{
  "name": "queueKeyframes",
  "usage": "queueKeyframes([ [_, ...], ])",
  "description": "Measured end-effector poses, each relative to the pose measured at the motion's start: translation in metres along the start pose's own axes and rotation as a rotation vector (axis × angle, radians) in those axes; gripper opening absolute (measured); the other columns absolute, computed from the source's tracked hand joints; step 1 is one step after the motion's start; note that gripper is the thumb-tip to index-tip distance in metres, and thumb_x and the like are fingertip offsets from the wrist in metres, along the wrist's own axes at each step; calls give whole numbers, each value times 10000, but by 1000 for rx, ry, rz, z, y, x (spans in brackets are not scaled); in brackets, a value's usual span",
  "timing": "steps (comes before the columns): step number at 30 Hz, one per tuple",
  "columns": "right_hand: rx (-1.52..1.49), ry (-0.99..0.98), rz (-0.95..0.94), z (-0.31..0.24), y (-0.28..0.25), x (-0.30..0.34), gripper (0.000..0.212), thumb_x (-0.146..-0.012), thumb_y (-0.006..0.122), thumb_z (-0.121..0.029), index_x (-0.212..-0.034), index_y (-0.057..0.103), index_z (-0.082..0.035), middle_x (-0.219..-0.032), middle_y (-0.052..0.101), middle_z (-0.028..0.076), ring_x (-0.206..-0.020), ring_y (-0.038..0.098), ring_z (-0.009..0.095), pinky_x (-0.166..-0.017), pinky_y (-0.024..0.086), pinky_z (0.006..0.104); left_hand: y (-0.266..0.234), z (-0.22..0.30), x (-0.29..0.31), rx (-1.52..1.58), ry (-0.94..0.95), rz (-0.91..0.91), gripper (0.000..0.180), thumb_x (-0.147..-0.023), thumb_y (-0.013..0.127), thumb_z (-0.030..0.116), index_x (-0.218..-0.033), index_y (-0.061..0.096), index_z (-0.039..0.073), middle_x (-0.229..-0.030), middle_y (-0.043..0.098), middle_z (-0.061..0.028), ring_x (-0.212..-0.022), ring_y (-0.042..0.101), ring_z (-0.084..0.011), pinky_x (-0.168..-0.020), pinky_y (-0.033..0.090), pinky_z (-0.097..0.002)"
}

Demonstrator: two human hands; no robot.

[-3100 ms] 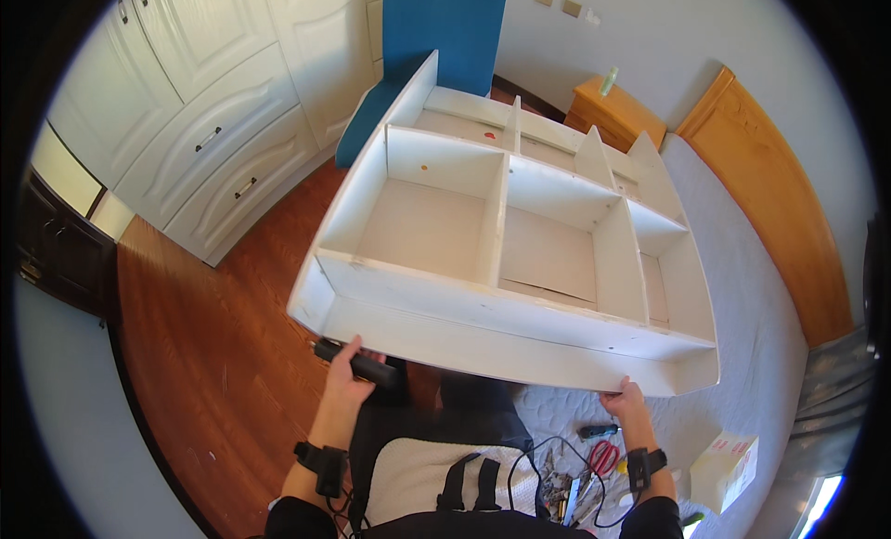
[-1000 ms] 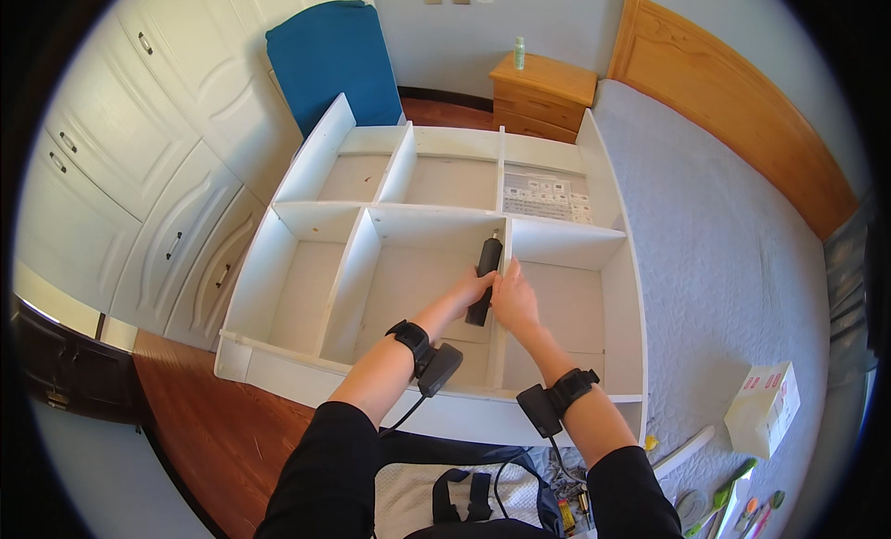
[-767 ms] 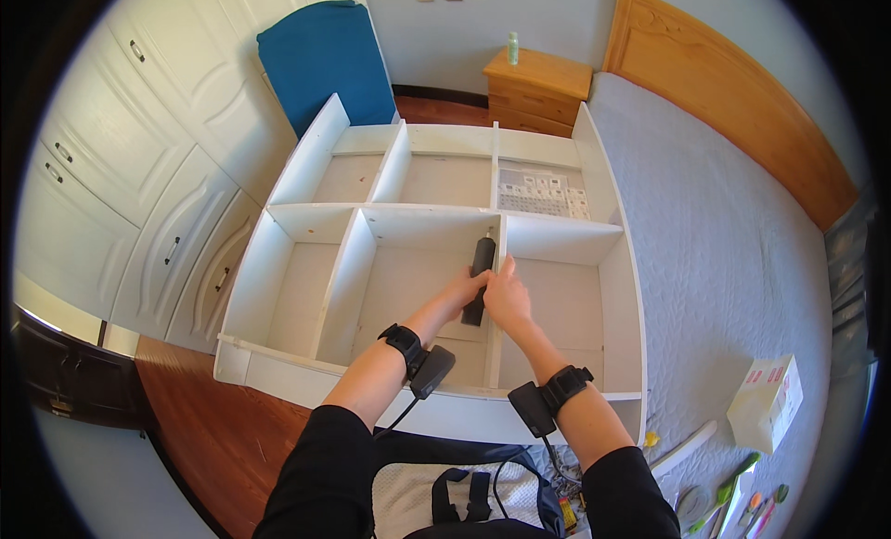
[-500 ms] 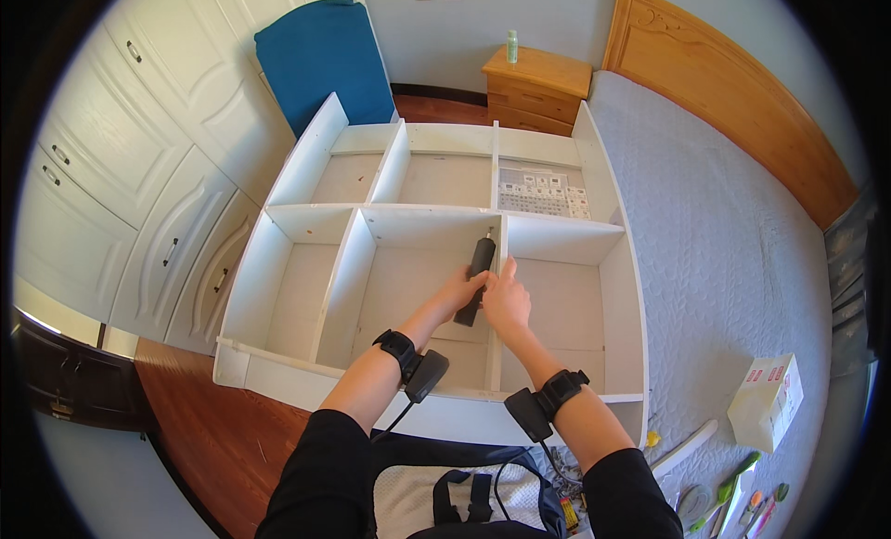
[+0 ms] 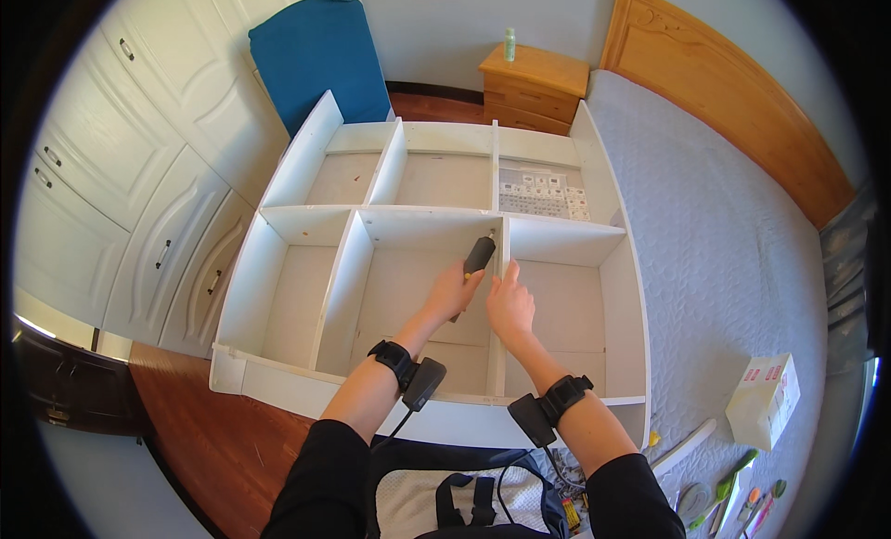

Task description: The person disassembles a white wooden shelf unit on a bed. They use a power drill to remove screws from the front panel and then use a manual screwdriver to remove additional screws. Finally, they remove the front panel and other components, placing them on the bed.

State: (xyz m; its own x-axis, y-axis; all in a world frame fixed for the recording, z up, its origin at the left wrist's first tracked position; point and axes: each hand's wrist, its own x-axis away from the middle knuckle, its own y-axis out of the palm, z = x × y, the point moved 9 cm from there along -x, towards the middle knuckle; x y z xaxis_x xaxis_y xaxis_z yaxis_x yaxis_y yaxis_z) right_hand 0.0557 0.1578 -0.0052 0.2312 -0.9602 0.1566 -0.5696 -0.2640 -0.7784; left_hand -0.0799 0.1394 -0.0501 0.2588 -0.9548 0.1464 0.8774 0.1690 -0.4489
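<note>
White cabinets (image 5: 121, 181) and a grey bed (image 5: 715, 270) flank a white shelf unit (image 5: 432, 230) lying face up. Inside its near middle compartment (image 5: 399, 281), the left hand (image 5: 452, 292) has its fingers wrapped around a black screwdriver (image 5: 480, 254), whose long axis slants away rightward, tip near the far right corner. Just right of it, the right hand (image 5: 510, 307) curls loosely at the divider (image 5: 497, 363); whether those fingers grip cannot be told.

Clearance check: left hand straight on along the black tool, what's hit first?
Likely the white crossboard, near its corner with the divider, met by the black tool in the left hand; depth unclear.
</note>
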Motion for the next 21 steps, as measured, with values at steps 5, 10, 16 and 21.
queueKeyframes([
  [5,1,-57,79,-3,-4,2,470,-960,458,-273,-1354,319,-56,-794,652,255,-764,635,460,-691,504,539,1,-3,-3,69,39,25,408,-922,573,336,-1083,492,-30,-603,598,-125,-433,572,-215,-411,453,-341],
  [10,-3,3,3,1,0,1,480,-943,467,-245,-1364,289,-97,-962,661,228,-851,634,446,-740,492,532,3,-13,-6,99,-4,0,444,-918,573,356,-1122,483,-29,-651,609,-126,-450,578,-210,-431,464,-337],
  [16,30,17,-7,-2,-3,2,470,-946,462,-244,-1357,294,-91,-951,659,230,-850,634,446,-742,493,525,2,-16,-6,128,-30,-22,463,-922,560,366,-1149,476,-28,-673,605,-126,-463,583,-208,-443,471,-332],
  [21,23,5,2,-1,-2,2,453,-949,465,-246,-1345,308,-90,-942,661,224,-840,639,433,-730,496,512,7,-21,-7,200,-78,-73,453,-923,561,366,-1163,484,-10,-722,604,-92,-500,570,-161,-460,472,-304],
])
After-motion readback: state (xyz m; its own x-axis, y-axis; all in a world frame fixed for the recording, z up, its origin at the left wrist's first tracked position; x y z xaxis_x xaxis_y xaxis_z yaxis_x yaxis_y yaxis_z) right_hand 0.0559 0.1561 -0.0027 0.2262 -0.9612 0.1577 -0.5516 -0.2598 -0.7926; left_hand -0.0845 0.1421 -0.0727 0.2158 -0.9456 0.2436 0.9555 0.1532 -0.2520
